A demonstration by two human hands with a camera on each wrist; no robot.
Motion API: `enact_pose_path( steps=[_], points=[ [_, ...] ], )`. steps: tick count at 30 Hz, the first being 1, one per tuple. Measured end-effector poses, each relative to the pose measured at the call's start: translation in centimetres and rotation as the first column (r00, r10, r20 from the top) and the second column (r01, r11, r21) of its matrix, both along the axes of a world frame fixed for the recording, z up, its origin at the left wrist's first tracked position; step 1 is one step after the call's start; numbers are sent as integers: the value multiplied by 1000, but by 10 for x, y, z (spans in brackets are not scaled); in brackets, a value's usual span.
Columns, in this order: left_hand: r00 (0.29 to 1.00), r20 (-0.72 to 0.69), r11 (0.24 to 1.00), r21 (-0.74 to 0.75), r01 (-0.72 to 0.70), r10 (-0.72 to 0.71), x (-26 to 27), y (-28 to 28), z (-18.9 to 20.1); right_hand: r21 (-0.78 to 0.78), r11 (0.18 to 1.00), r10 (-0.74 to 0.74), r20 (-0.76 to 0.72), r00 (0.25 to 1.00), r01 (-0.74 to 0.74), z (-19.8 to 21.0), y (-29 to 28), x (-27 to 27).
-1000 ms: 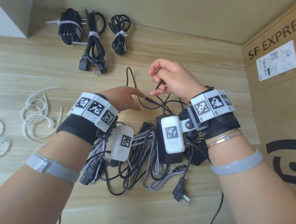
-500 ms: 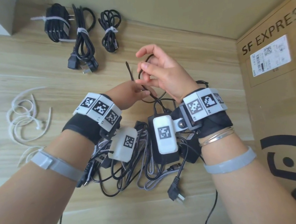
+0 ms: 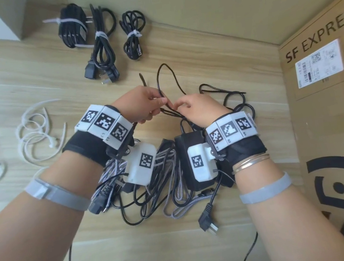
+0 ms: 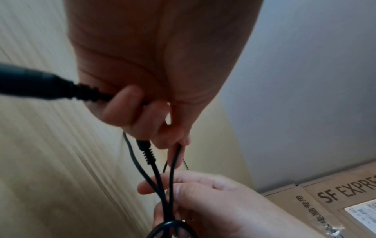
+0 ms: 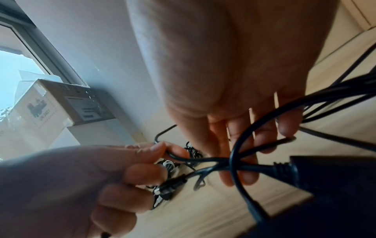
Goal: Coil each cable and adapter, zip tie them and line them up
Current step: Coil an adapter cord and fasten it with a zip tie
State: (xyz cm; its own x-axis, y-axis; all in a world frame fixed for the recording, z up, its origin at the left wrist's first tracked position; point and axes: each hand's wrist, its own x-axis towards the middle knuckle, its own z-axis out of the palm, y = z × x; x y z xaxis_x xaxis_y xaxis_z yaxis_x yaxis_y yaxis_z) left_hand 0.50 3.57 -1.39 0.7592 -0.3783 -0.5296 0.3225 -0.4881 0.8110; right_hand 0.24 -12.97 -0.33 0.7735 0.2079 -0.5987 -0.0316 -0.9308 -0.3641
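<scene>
Head view: left hand (image 3: 139, 103) and right hand (image 3: 197, 108) both pinch a thin black cable (image 3: 165, 79) above the desk (image 3: 22, 70); adapter (image 3: 190, 150) below.

Left wrist: fingers (image 4: 126, 104) curl on cable.

Right wrist: cable loops across fingers (image 5: 244, 145).

Head view: looks steeply down from above, both wrists mid-frame. Wrist views: close, along palms toward fingers. Thin black cable (image 3: 171, 110) shared by all three views.
</scene>
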Motion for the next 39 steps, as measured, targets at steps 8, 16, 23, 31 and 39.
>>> enact_pose_path(
  steps=[8, 16, 23, 31, 39],
  points=[
    [954, 109, 932, -268, -242, 279, -2, 0, 5, -108, 993, 36, -106, 994, -47, 6, -7, -3],
    [871, 11, 802, -398, -446, 490, -1, 1, 8, -22, 997, 65, -107, 992, -67, 8, -16, -4],
    [840, 119, 805, -383, -454, 530, -4, -1, 6, 13, 995, 102, -120, 987, -101, 10, -5, -5],
    [841, 182, 854, -231, -467, 509, -1, 4, 3, 30, 994, 107, 16, 994, -108, 13, -2, -9],
    [944, 86, 948, -2, -319, 318, -11, 0, -14, 119, 991, 50, 59, 997, -57, 17, -3, -9]
  ],
)
